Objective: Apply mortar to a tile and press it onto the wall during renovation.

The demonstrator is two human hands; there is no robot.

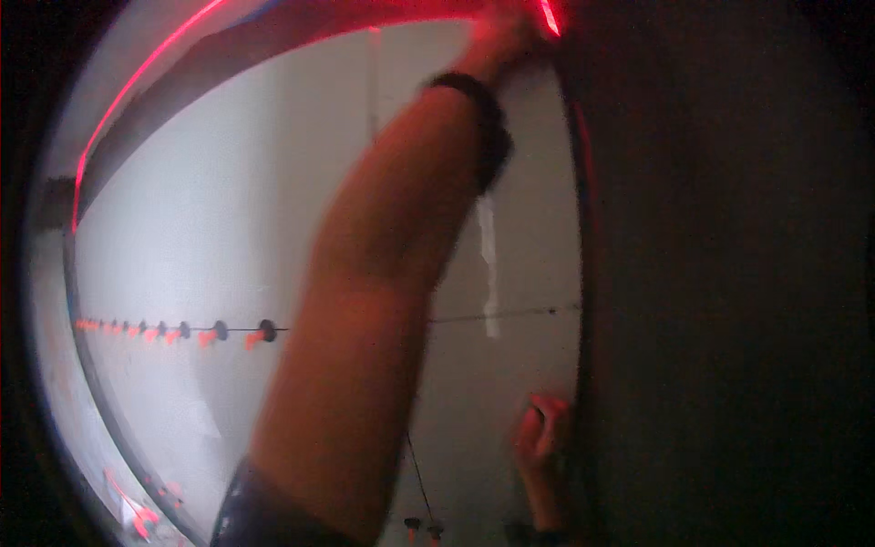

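My left arm, bare with a dark band at the wrist and a dark sleeve above the elbow, reaches up across the view. My left hand [504,38] is at the upper edge of the pale tile surface [228,182], near the bright red laser line [550,16]. Blur and red light hide its fingers, so its grip cannot be made out. Lower right, my right hand [540,428] is by the tile's right edge, fingers curled in. Whatever may be in them is too small to see.
A row of tile levelling clips [264,332], orange with black discs, runs along a horizontal joint at left. More clips [422,527] stand at the bottom edge. A whitish streak [488,264] marks the tile. Dark surface [711,273] fills the right side.
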